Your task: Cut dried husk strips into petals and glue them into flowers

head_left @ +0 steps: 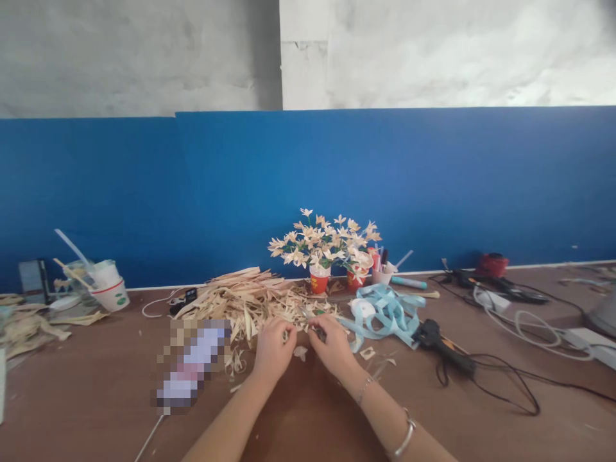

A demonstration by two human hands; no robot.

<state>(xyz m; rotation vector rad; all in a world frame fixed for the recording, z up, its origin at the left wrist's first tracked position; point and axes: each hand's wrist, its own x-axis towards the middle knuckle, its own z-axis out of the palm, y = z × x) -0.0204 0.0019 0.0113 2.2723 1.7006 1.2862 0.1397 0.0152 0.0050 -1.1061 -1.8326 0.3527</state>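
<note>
Mostly beyond the nearly closed hands (275, 346) (333, 346) lie pale strips (240, 296); what's gripped is unclear.

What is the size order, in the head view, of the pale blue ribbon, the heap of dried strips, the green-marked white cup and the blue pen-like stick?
Heap of dried strips
Pale blue ribbon
Green-marked white cup
Blue pen-like stick

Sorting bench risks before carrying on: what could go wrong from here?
- Blue ribbon lies right against the front of the glue gun; if hot, it could scorch. Heat can't be judged here.
- The gun's black cord loops loosely beside the right arm; a snag might drag the gun.
- Dry strips crowd both hands; small pieces could get lost.
</note>
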